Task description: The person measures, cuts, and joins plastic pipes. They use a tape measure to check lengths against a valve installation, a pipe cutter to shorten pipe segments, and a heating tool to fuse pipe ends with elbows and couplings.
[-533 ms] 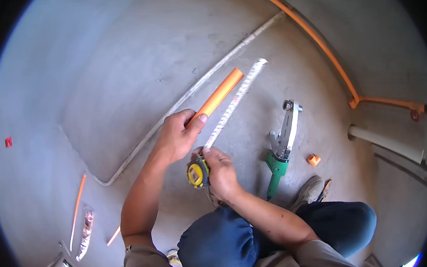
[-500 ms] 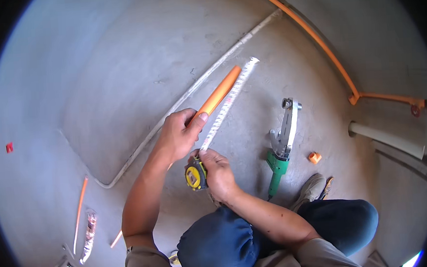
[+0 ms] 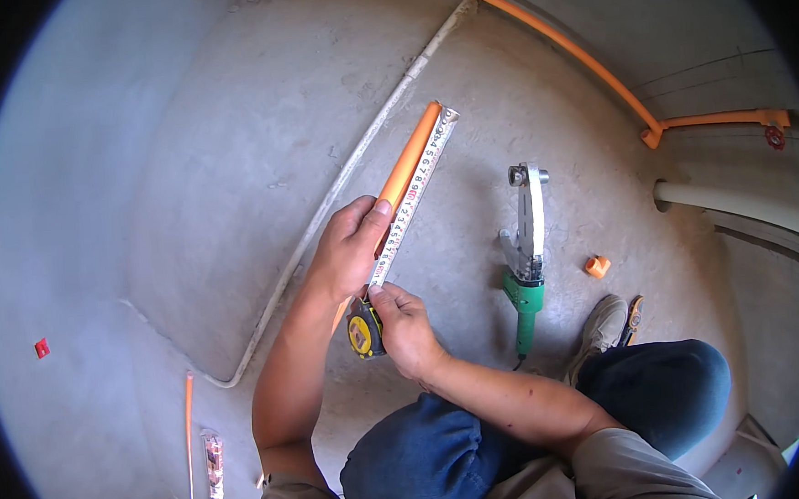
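My left hand [image 3: 349,243] is closed round an orange plastic pipe [image 3: 411,168], which slants up and to the right, its lower part running behind the wrist. In my right hand [image 3: 406,330] is a black and yellow tape measure [image 3: 365,329], gripped with the thumb on the blade by the case mouth. The white tape blade [image 3: 428,161] is drawn out and lies along the right side of the pipe. Its metal end tab sits at the pipe's far end. Part of the pipe is hidden by my left fingers.
A green-handled pipe welding tool [image 3: 524,288] stands on the floor to the right, beside an orange pipe fitting [image 3: 597,266]. Orange pipe [image 3: 579,51] runs along the wall, with a red valve handle [image 3: 775,138]. A thin orange pipe [image 3: 190,436] and a plastic-wrapped packet [image 3: 214,476] lie lower left.
The tape blade has come closer against the pipe, its end tab now at the pipe's tip. Both hands keep their holds. The whole view has shifted slightly.
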{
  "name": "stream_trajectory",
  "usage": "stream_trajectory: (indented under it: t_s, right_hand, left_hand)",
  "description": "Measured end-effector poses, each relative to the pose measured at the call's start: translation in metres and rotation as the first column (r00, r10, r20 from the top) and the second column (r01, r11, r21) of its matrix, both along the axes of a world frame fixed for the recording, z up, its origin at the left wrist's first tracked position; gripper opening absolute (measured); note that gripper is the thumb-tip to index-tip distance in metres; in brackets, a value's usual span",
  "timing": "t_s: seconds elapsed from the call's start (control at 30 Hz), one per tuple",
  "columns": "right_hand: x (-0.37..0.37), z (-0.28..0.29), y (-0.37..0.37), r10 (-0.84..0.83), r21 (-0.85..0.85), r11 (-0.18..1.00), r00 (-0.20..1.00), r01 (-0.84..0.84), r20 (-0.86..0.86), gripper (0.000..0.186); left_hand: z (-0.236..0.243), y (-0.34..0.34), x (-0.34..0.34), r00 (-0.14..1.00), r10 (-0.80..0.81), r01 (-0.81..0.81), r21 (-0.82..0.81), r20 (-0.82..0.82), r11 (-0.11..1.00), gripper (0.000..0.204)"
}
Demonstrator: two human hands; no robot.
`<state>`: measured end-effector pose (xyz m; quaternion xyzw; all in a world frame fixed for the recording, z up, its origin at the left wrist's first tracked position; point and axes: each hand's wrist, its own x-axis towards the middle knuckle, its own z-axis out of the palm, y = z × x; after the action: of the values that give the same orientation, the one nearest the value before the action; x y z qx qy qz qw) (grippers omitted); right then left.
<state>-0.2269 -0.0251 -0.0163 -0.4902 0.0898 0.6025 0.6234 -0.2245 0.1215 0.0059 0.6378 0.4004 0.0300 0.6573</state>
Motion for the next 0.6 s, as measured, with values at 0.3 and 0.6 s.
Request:
stream_trajectory:
  t_s: [0.3, 0.6]
  right_hand:
    - [0.001, 0.008, 0.000, -0.051, -0.037, 0.998, 0.993, 0.047, -0.109, 0.027]
    - [0.009, 0.022, -0.004, 0.048, -0.026, 0.998, 0.987, -0.053, -0.152, 0.041]
  left_hand:
    - [-0.005, 0.000, 0.008, 1.000, 0.008, -0.007, -0.065, 0.021, 0.998, 0.040]
    - [-0.004, -0.001, 0.016, 0.999, -0.037, 0.042, -0.156, 0.040, 0.987, 0.037]
